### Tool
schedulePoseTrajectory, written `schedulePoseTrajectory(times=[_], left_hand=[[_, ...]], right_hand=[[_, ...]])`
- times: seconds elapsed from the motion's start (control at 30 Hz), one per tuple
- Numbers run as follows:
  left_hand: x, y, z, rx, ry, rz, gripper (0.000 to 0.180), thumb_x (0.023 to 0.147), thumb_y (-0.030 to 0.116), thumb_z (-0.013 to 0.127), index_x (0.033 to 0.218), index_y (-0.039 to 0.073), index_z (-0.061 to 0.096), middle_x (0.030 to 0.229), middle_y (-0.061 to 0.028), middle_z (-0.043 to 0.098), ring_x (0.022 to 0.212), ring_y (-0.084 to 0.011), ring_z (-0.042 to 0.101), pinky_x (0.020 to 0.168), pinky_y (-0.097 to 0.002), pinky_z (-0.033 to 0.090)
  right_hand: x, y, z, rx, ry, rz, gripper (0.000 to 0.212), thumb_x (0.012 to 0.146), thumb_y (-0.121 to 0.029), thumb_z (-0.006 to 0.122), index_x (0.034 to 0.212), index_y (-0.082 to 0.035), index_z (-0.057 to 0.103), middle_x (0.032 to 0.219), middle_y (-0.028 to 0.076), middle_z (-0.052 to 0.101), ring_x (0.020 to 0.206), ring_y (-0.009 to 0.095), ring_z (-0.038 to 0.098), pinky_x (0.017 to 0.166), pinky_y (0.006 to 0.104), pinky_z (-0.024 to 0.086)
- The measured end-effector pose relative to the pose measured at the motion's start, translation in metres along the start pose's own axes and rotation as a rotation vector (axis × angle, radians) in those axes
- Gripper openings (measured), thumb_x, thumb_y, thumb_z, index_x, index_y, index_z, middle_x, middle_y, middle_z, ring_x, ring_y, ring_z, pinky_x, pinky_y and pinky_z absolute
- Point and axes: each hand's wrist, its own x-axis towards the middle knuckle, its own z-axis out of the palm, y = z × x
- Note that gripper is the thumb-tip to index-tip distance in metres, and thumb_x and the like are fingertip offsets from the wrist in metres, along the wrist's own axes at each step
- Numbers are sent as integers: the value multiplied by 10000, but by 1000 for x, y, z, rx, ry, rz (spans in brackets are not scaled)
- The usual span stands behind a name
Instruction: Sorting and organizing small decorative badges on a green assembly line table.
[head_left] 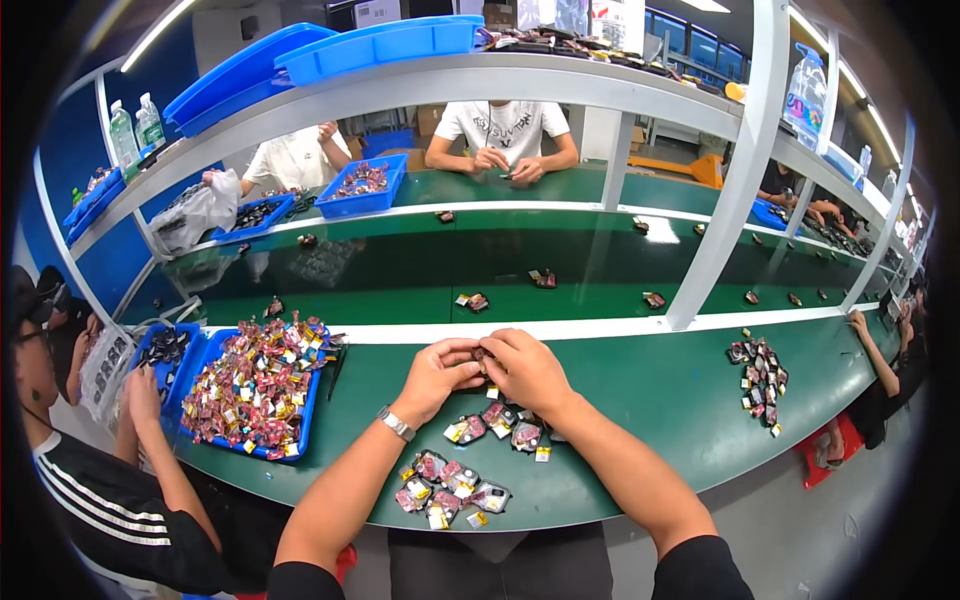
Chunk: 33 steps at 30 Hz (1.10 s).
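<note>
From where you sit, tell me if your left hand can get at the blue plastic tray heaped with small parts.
Probably yes: the left hand is close to the blue plastic tray, with bare green bench between them, though both hands now pinch a small part.

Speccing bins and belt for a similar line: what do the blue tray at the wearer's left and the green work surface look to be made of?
Blue tray: looks like moulded plastic, uniform saturated blue, thin raised rim, mild sheen. Green work surface: looks like a smooth rubber or vinyl mat, semi-gloss, with soft reflections further back; exact material unclear. Both hands, left hand and right hand, pinch a small dark part above it.
</note>
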Motion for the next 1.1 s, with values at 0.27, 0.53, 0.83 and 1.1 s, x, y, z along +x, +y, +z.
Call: schedulePoseTrajectory(times=[0.27, 0.53, 0.83, 1.1], left_hand=[[1, -1, 1, -20, -3, -24, 347, 903, -44, 570, 1245, -30, 513, 1108, -131, 629, 893, -160, 656, 759, -255, 573], [-1, -2, -2, 60, -101, -3, 319, 911, -30, 570, 1225, -4, 519, 1049, -102, 645, 870, -122, 634, 741, -243, 554], [-2, 1, 4, 84, -68, -5, 315, 896, -43, 574, 1203, -24, 507, 1097, -128, 633, 888, -154, 655, 761, -275, 575], [-1, -4, 1, 43, -117, 19, 353, 863, -72, 589, 1208, -40, 518, 1150, -128, 612, 889, -158, 653, 804, -282, 567]], right_hand=[[-3, 10, -13, 27, -111, -39, 282, 750, -44, 681, 1030, -58, 659, 1044, 84, 634, 909, 266, 645, 764, 353, 549], [4, 8, -27, 105, -263, -56, 197, 746, -50, 685, 937, -80, 652, 1061, 76, 569, 997, 285, 562, 849, 385, 489], [-2, 8, -21, 139, -211, 37, 92, 783, -114, 665, 844, -47, 684, 1130, 82, 589, 1080, 266, 544, 898, 376, 479], [-3, 8, -18, 206, -274, 153, 103, 791, -129, 655, 845, -49, 692, 1188, 82, 591, 1143, 262, 528, 942, 371, 471]])
